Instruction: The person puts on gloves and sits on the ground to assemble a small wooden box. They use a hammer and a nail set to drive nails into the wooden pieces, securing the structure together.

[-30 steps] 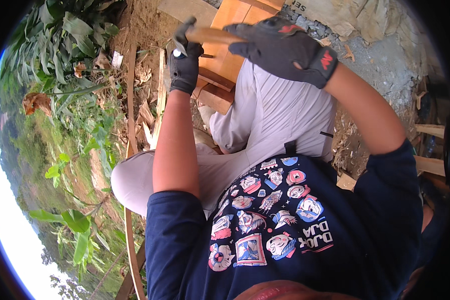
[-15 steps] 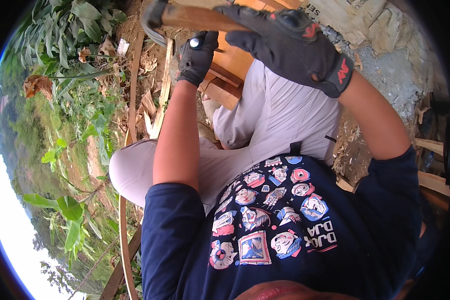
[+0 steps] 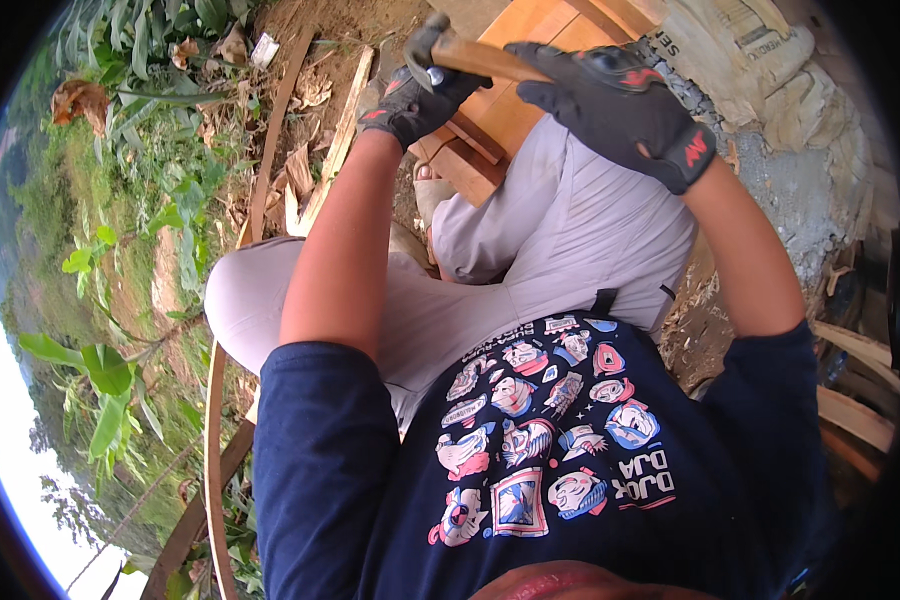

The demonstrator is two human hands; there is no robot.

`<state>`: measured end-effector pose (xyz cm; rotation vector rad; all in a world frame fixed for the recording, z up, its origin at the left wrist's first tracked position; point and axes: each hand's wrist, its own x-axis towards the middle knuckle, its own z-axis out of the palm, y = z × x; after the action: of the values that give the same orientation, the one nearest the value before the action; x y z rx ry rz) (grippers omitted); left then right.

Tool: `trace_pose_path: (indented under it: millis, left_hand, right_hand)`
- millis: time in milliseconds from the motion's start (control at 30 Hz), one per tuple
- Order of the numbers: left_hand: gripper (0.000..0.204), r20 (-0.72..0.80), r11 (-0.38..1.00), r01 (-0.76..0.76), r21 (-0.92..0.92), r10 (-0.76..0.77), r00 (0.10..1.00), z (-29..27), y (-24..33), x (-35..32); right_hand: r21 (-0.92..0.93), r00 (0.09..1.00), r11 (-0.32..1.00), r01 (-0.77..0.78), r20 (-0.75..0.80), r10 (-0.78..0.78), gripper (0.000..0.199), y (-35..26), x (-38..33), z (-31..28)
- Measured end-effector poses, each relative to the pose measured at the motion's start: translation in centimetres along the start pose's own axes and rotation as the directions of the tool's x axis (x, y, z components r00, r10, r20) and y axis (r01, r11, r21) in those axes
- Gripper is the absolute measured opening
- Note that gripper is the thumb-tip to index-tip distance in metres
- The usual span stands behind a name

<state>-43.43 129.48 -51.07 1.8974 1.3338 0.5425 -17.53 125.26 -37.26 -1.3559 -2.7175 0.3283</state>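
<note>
The left forearm (image 3: 342,240) reaches forward to a gloved left hand (image 3: 418,106), fingers curled; the right forearm (image 3: 750,255) angles inward to a clenched, gloved right hand (image 3: 625,112). The 2 hands are near each other.

Charcoal gloves (image 3: 660,150) cover the left hand (image 3: 430,105) at 12 o'clock and the right hand (image 3: 610,110) near 1; red zigzag marks (image 3: 695,150) sit on the right cuff, a raised black pad (image 3: 608,64) over its knuckles. The navy short-sleeved T-shirt (image 3: 560,460) at 5 carries pink, blue and white cartoons (image 3: 515,395) and white lettering (image 3: 655,482). Pale grey trousers (image 3: 610,215) run from 2 to 9, a black tab (image 3: 605,301) at 3.
</note>
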Motion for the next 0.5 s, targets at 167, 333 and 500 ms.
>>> trace_pose_path:
  millis: [167,333,500]
  left_hand:
    - [0.059,0.135,0.998,0.029,0.057,-0.036,0.99,-1.0,-0.4,-0.6]
    - [0.07,-0.193,0.965,-0.22,0.142,0.245,0.95,0.2,-1.4,-0.3]
    - [0.057,0.253,0.992,0.015,0.122,-0.046,0.966,-2.0,-1.2,0.2]
  right_hand:
    - [0.175,0.977,0.985,0.011,-0.211,0.026,0.046,-2.4,-0.3,-1.2]
    - [0.022,0.998,1.0,-0.001,-0.058,0.002,0.047,-1.1,-1.3,0.5]
    - [0.247,0.974,0.969,-0.014,-0.217,0.07,0.047,-3.5,-0.3,-1.4]
